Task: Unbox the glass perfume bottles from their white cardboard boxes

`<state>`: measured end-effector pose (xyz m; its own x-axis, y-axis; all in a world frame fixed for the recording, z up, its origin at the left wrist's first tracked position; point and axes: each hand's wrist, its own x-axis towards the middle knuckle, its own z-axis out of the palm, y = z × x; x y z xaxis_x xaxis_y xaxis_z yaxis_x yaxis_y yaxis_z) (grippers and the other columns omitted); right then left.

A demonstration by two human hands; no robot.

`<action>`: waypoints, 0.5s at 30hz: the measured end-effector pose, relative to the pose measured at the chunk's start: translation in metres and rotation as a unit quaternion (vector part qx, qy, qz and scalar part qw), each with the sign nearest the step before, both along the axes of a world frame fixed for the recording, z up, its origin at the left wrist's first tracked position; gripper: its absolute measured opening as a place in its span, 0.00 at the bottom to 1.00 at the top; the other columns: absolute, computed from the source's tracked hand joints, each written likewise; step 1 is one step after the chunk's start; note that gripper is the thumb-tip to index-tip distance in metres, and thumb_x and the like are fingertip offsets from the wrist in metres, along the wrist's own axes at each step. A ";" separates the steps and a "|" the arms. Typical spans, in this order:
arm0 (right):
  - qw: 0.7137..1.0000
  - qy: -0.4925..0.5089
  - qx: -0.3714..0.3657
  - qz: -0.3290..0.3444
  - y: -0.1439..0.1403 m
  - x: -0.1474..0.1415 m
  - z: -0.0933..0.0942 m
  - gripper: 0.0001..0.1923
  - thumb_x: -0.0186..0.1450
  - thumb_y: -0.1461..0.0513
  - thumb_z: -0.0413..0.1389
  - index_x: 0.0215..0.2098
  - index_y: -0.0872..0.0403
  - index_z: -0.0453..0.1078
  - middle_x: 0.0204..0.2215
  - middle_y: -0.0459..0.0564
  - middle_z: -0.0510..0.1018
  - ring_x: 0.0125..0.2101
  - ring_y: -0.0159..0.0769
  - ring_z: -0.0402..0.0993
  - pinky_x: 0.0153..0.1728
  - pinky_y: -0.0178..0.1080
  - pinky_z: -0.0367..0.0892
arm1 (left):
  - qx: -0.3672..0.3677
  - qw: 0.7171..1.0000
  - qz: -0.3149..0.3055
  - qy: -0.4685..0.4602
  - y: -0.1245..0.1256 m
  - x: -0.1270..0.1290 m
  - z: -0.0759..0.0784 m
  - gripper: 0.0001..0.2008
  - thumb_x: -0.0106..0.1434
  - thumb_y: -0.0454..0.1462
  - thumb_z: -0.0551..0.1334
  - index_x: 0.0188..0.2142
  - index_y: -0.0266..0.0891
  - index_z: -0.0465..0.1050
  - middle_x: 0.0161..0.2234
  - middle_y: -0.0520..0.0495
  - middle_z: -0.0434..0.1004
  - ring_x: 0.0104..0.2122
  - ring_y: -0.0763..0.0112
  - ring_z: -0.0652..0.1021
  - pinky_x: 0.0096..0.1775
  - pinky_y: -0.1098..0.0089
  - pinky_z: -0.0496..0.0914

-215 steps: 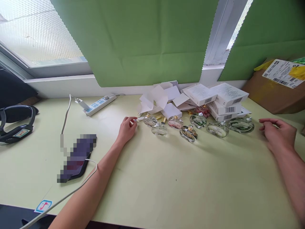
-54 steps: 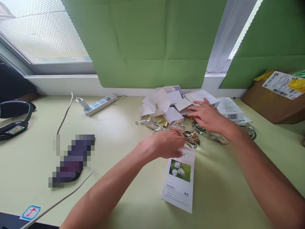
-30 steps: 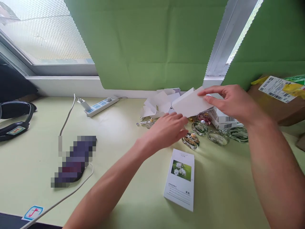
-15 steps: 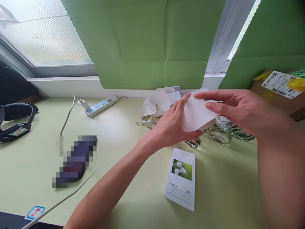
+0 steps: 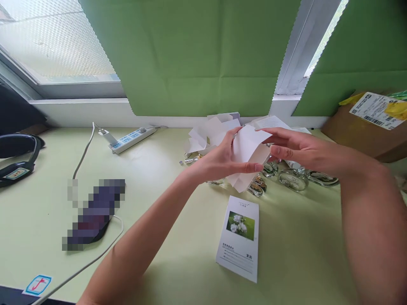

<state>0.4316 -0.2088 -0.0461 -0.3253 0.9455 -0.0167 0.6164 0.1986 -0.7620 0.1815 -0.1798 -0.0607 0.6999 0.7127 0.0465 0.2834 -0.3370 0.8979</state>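
You had a white folding carton [image 5: 248, 148] up off the table [image 5: 178, 237], held between both hands right above the row of glass perfume bottles [image 5: 291, 179]. Your left hand [image 5: 219, 160] came in from the near side w/ thumb on top and fingers curled under, pinching the carton's left edge. A flap hung loose at the bottom, so the box looked half-open, not yet squared up. Your right hand [image 5: 297, 148] took the far side: thumb and forefinger stretched out flat along the top panel, other fingers tucked beneath. Two-sided grip, which made sense for a floppy piece of card; one hand alone would've let it buckle.

Below and toward you, a second flat carton w/ a white flower photo [image 5: 239, 237] lay face up on the table, apart from everything, within easy reach. Bottles sat in a loose line just behind where you worked, some hidden by your hands, so can't give a count. Behind them, a heap of white paper inserts [image 5: 208, 131] and more white boxes [image 5: 273, 123], partly blocked by your fingers.

Off to the left: power strip [image 5: 132, 137] by the sill, a cable [image 5: 95, 258] trailing across the table, a black headset [image 5: 15, 165] at the edge. Brown cardboard parcel [image 5: 365, 127] far right w/ a shipping label.
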 end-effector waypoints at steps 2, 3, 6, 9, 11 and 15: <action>1.000 0.006 -0.007 -0.002 0.001 0.002 -0.004 0.32 0.66 0.48 0.56 0.67 0.33 0.55 0.64 0.45 0.66 0.55 0.52 0.73 0.48 0.51 0.76 | -0.008 1.000 -0.004 -0.004 0.000 0.000 0.000 0.48 0.60 0.49 0.66 0.69 0.48 0.34 0.59 0.36 0.64 0.55 0.56 0.72 0.49 0.57 0.73; 1.000 0.009 -0.011 -0.004 0.002 0.002 -0.005 0.33 0.65 0.48 0.56 0.67 0.33 0.54 0.64 0.45 0.66 0.56 0.52 0.72 0.48 0.51 0.76 | -0.010 1.000 -0.005 -0.007 0.001 0.000 -0.001 0.48 0.60 0.49 0.65 0.69 0.48 0.34 0.60 0.36 0.64 0.56 0.55 0.72 0.49 0.57 0.73; 0.999 0.039 -0.030 0.009 0.002 -0.002 -0.006 0.35 0.65 0.49 0.58 0.68 0.34 0.53 0.65 0.46 0.65 0.60 0.50 0.67 0.52 0.48 0.74 | -0.013 1.000 -0.007 -0.016 0.001 0.001 -0.001 0.49 0.60 0.49 0.66 0.69 0.47 0.34 0.59 0.36 0.65 0.57 0.54 0.71 0.50 0.55 0.72; 0.994 0.086 -0.044 0.040 0.004 -0.009 -0.005 0.35 0.65 0.50 0.59 0.68 0.35 0.53 0.65 0.45 0.65 0.62 0.48 0.64 0.55 0.45 0.72 | -0.013 1.000 -0.006 -0.020 0.001 0.001 0.000 0.49 0.59 0.48 0.66 0.69 0.47 0.35 0.57 0.36 0.67 0.56 0.54 0.71 0.50 0.55 0.72; 0.993 0.096 -0.042 0.051 0.005 -0.013 -0.005 0.35 0.64 0.50 0.59 0.67 0.35 0.54 0.65 0.45 0.65 0.62 0.48 0.64 0.54 0.44 0.72 | -0.013 1.000 -0.006 -0.016 0.000 0.001 0.000 0.49 0.59 0.48 0.67 0.69 0.47 0.36 0.56 0.37 0.67 0.55 0.54 0.72 0.49 0.55 0.73; 0.995 0.085 -0.027 0.047 0.008 -0.012 -0.007 0.36 0.64 0.50 0.59 0.68 0.36 0.53 0.60 0.47 0.72 0.57 0.49 0.71 0.51 0.47 0.74 | -0.004 1.000 -0.010 -0.004 0.000 0.001 0.000 0.49 0.58 0.48 0.67 0.69 0.48 0.36 0.57 0.37 0.67 0.55 0.54 0.72 0.48 0.56 0.73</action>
<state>0.4192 -0.2010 -0.0527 -0.4148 0.9099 -0.0030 0.4575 0.2057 -0.8651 0.1825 -0.1801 -0.0612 0.7132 0.6994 0.0465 0.2694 -0.3347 0.9030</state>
